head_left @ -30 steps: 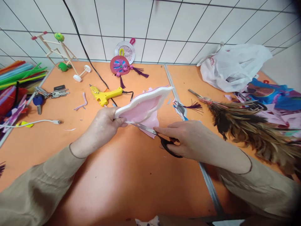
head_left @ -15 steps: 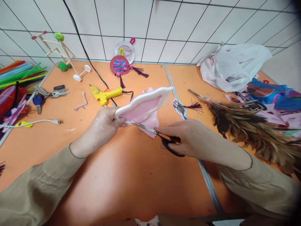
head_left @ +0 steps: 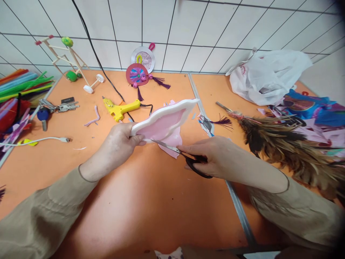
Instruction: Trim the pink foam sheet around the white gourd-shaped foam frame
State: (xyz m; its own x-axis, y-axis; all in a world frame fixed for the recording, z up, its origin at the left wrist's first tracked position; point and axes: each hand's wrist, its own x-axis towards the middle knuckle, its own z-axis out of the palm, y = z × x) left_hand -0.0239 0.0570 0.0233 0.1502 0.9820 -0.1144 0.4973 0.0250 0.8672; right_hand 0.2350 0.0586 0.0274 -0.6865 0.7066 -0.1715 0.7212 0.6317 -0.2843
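Observation:
My left hand (head_left: 122,144) is closed on the left end of a white-rimmed craft piece (head_left: 159,117) with a pink sheet in its middle, holding it tilted above the table. From its lower edge hangs a loose pink flap (head_left: 174,144). My right hand (head_left: 212,154) is closed round the black handles of a pair of scissors (head_left: 198,169). The scissor blades point left and lie along the craft piece's lower edge, close to my left fingers. Whether the blade tips are parted is hard to make out.
A yellow hot glue gun (head_left: 121,108) lies behind my left hand, with keys (head_left: 61,106) farther left. Tasselled discs (head_left: 137,75) lean at the wall. To the right are a feather duster (head_left: 283,147), a white plastic bag (head_left: 269,75) and a small tasselled piece (head_left: 207,125).
Both hands, the craft piece and the scissors stay almost where they were. My right hand and the scissor handles have shifted only very slightly.

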